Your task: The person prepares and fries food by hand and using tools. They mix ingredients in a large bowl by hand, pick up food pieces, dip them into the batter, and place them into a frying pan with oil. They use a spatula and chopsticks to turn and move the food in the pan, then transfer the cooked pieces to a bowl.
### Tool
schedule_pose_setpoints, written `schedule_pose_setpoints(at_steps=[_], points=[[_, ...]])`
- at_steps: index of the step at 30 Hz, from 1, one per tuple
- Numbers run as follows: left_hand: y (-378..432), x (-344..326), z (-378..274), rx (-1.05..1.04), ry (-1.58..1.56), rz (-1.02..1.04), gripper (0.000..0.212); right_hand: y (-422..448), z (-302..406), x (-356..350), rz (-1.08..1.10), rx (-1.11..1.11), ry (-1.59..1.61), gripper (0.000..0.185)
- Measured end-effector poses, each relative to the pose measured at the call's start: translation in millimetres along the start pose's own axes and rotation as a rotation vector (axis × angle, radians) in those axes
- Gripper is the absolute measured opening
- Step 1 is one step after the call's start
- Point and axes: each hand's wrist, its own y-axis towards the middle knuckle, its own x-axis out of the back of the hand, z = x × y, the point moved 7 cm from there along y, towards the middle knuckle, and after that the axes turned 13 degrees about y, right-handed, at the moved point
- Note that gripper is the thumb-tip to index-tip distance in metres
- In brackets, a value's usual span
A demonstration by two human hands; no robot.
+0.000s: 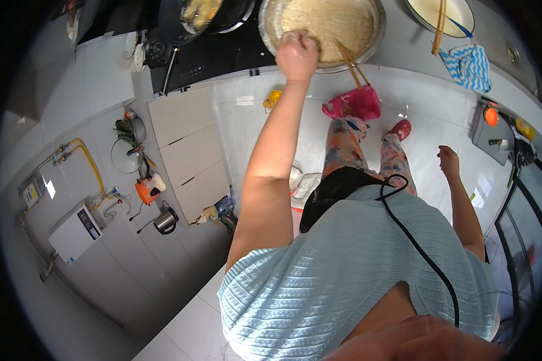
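My left hand (pixel 297 54) is curled into the pale, thick mixture (pixel 332 22) at the near left side of a wide metal basin (pixel 379 31). Its fingertips are partly hidden in the mixture. A pair of wooden chopsticks (pixel 353 67) leans over the basin's near rim, right of this hand. My right hand (pixel 448 160) hangs at my side over the floor, empty, with fingers loosely bent. Left of the basin, a dark pan (pixel 171 27) on the black hob (pixel 217 58) holds pale yellow pieces in bubbling oil.
An enamel bowl (pixel 467 27) with chopsticks and a blue-handled utensil sits on the right counter, near a blue-and-white wavy cloth (pixel 469 67). Further right is a grey board (pixel 483 135) with a knife. Below the counter edge are drawers (pixel 187 144) and a pink bag (pixel 363 103). An electric kettle (pixel 165 220) is at left.
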Motion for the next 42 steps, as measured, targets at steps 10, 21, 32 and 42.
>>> schedule_pose_setpoints(at_steps=[10,21,32,42], points=[[14,2,8,-0.001,-0.219,0.251,0.036,-91,318,-130,0.024,0.739,0.028,0.059],[84,-66,35,0.293,-0.398,0.655,0.058,-87,398,-161,-0.546,0.854,0.398,0.039],[100,-145,-12,0.351,-0.824,1.024,0.050,-58,382,-174,-0.150,0.371,0.978,0.048],[63,-7,-15,-0.723,-0.332,0.939,0.039,-44,395,-173,-0.033,0.363,1.042,0.048]])
